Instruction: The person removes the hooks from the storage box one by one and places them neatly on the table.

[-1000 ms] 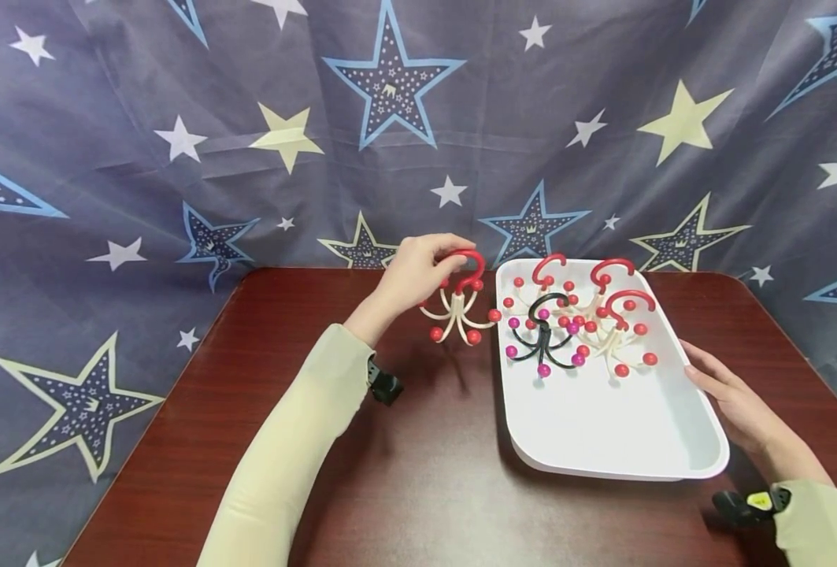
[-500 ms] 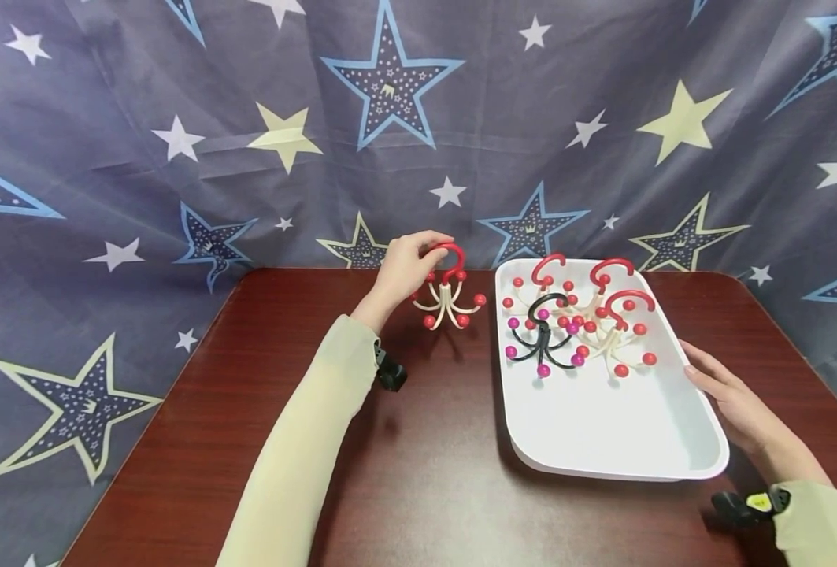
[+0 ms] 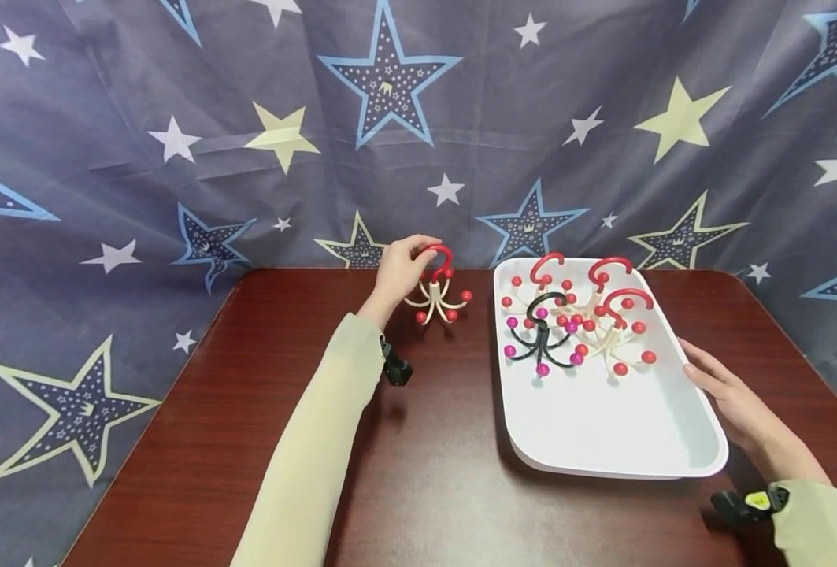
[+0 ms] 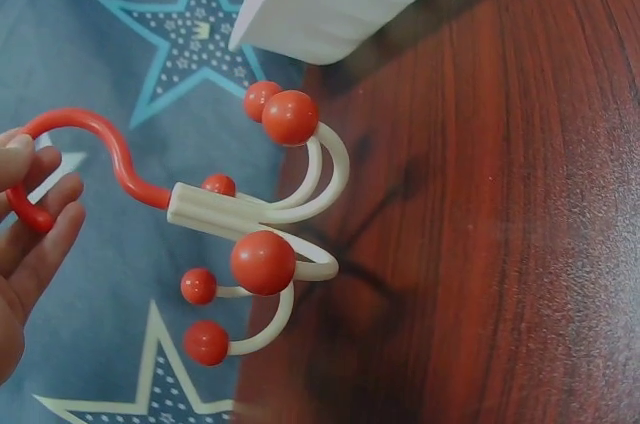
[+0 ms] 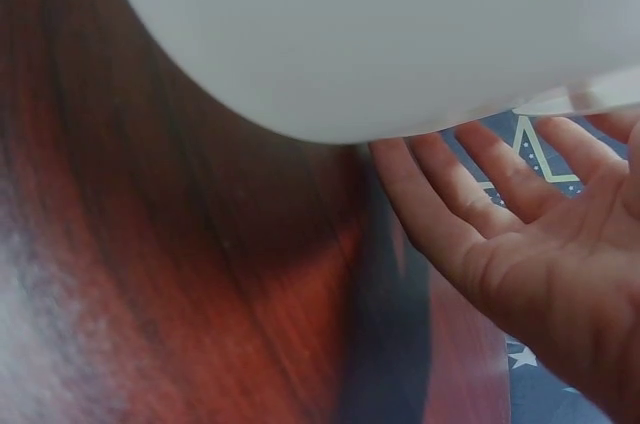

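Note:
My left hand (image 3: 400, 272) pinches the red top hook of a cream claw-shaped hanging hook (image 3: 435, 295) with red ball tips. This hanger is upright at the back of the table, left of the tray, and its shadow falls on the wood. In the left wrist view thumb and fingers meet around the red hook (image 4: 90, 122). My right hand (image 3: 733, 398) lies against the right side of a white tray (image 3: 612, 441), its fingers nearly straight along the outer wall. Inside the tray stand a black hanger (image 3: 542, 339) with magenta balls and several cream ones, including a front right hanger (image 3: 611, 342).
The dark red wooden table (image 3: 418, 488) runs back to a grey-blue star-patterned curtain (image 3: 418, 173). The hangers crowd the tray's far half, their arms overlapping. A black camera strap sits on each wrist, the left wrist camera (image 3: 395, 366) near the table.
My left hand has moved left and slightly back with the cream hanger, away from the tray. The right hand and the tray stay in place.

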Demonstrator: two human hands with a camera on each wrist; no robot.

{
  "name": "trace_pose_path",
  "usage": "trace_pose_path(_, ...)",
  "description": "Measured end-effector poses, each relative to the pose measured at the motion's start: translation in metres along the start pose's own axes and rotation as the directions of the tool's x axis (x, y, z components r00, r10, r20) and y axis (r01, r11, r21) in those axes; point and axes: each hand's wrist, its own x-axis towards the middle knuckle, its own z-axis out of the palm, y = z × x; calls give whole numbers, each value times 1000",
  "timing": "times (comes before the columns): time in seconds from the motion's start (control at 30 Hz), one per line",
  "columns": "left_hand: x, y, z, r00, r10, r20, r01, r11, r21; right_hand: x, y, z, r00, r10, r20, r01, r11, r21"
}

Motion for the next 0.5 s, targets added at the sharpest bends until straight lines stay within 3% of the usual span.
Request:
trace_pose_path(0.17,-1,-11,4,1000,-21,-22,20,999,-40,0,-2,0,999,29,-16,-29,999,-36)
trace_pose_path(0.37,-3,-18,5,998,-57,-17,57,998,-12,2,-4,1,998,52,-25,-53,998,-46)
trace_pose_path(0.5,-5,-20,6,998,-50,-24,50,999,21,2,-3,2,999,48,-15,-48,998,-41)
